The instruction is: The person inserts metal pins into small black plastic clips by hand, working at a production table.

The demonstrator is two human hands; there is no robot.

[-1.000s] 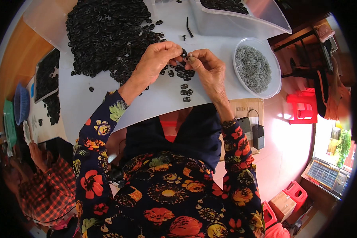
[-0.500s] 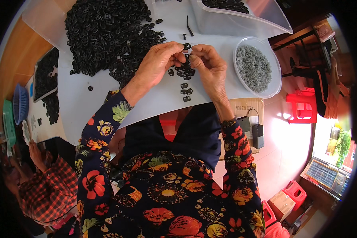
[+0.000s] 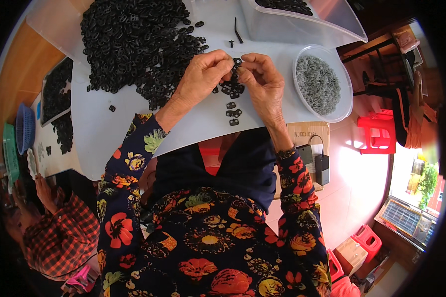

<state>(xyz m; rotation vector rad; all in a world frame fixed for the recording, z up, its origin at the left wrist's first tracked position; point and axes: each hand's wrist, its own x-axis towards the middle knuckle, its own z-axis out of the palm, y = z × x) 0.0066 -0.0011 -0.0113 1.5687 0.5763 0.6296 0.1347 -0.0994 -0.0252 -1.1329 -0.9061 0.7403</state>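
Small black piece [image 3: 237, 62] sits up between both hands, over the worktop [image 3: 198, 119]; left hand [image 3: 205, 73] has thumb and forefinger pinched together, seemingly on its near edge, probably leaving the rest exposed; right hand [image 3: 262, 85] is half curled, thumb and forefinger close by (whether they grip anything, can't tell); loose black pieces [image 3: 231, 90] lie just below, handy for the fingers; black heap [image 3: 129, 44] at left, round tub [image 3: 344, 100] of grey bits [image 3: 316, 81] at right, each presumably set for easy reach.
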